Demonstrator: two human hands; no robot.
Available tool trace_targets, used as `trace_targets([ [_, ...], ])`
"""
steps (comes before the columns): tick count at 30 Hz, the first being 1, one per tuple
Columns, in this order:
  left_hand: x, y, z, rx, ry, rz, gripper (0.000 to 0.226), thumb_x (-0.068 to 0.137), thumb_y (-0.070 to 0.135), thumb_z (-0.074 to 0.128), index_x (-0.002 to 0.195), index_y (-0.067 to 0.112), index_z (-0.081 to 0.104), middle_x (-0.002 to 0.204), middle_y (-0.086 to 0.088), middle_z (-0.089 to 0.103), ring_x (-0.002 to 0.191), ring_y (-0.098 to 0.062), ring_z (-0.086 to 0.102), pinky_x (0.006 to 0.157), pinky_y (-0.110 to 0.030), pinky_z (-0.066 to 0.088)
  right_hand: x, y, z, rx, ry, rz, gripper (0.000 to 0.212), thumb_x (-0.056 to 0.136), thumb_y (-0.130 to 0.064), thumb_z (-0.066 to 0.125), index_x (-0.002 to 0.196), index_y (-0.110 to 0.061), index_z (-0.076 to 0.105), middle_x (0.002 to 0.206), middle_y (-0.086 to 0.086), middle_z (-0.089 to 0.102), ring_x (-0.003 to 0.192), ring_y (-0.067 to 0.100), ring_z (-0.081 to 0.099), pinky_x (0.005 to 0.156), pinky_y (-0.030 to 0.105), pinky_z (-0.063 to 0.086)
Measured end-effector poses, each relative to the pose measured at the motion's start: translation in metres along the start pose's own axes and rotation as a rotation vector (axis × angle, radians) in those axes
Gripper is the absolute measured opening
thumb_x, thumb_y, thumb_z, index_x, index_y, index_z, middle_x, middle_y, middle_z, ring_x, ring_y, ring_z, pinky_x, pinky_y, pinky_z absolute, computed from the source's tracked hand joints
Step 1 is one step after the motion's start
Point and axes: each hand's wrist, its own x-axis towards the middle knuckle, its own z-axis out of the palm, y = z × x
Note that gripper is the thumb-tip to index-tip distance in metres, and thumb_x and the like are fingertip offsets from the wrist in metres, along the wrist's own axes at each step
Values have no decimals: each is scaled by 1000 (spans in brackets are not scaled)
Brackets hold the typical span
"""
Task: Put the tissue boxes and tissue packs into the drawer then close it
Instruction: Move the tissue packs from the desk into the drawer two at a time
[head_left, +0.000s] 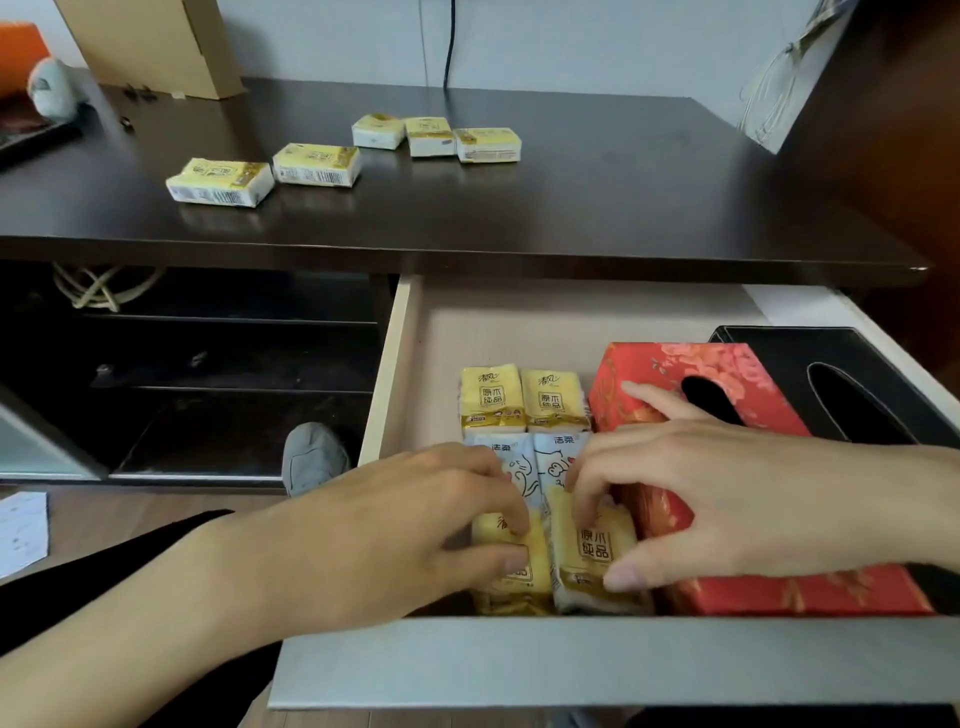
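Observation:
The drawer (571, 660) stands pulled out under the dark desk. Inside it a red flowered tissue box (769, 395) lies beside a black tissue box (883, 374). Left of the red box sit two yellow tissue packs (524, 397), two white-blue packs (545, 457), and at the front two more yellow packs. My left hand (395, 530) grips the front left yellow pack (519, 571). My right hand (691, 493) grips the front right yellow pack (597, 551). Several yellow packs lie on the desk top, among them one at the left (221, 182) and one at the right (488, 144).
A cardboard box (156, 47) leans at the desk's back left. A white paper bag (779, 88) hangs at the back right. Dark open shelves (218, 364) lie left of the drawer, with a foot in a grey slipper (314, 457) below.

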Motion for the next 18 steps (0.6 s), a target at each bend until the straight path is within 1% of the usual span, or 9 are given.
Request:
trace_targets([
  [3,3,-4,2,39,0,0,36,91,52,60,125,43,54,121,24,49,113,1,49,95,-29,45,1,14,10,-3,74,22,40,78,-53,79,114,-44,64,101,-24,65,91,-10,58,92,22,43],
  [6,7,-6,4,58,3,12,42,88,50,66,127,40,53,121,21,52,111,0,51,94,-31,46,1,18,20,17,98,-9,51,82,-52,76,131,-44,61,125,-24,62,110,-10,54,97,16,41],
  [8,8,-7,5,82,4,16,41,87,50,66,124,38,55,120,19,53,112,-2,52,93,-34,48,1,17,27,-34,97,-24,49,84,-49,74,132,-41,63,128,-22,60,115,-4,52,100,17,39],
  [11,9,-9,7,103,20,16,41,85,53,66,122,39,55,121,19,53,114,-2,51,94,-35,48,7,14,26,-78,93,-10,45,83,-50,74,126,-40,66,120,-23,60,111,-3,52,111,24,35],
  [12,9,-9,8,107,32,18,41,85,53,66,122,39,56,120,19,53,115,-1,48,95,-35,47,9,14,25,-123,95,2,42,81,-52,74,120,-42,66,112,-25,61,107,-5,52,119,26,22],
  [13,10,-9,9,112,46,20,41,84,54,66,121,39,56,119,20,53,115,0,46,96,-34,46,12,12,25,-190,95,15,38,79,-55,72,114,-43,65,103,-25,62,104,-3,54,122,26,5],
  [14,10,-8,9,116,55,20,41,84,54,67,120,39,57,119,20,53,115,1,45,96,-33,45,13,10,25,-247,94,27,36,77,-57,69,109,-42,63,96,-23,61,102,-2,55,120,26,-7],
  [15,11,-8,9,121,58,18,41,84,54,67,121,38,57,118,20,53,115,1,44,97,-33,45,14,7,25,-286,88,41,33,76,-57,69,104,-41,61,92,-22,60,101,-1,56,120,28,-10],
  [18,12,-5,9,145,60,18,43,84,55,67,122,38,58,120,20,52,117,1,42,98,-34,45,17,0,24,-349,60,62,30,75,-53,72,95,-41,53,88,-24,56,100,-1,56,121,33,-1],
])
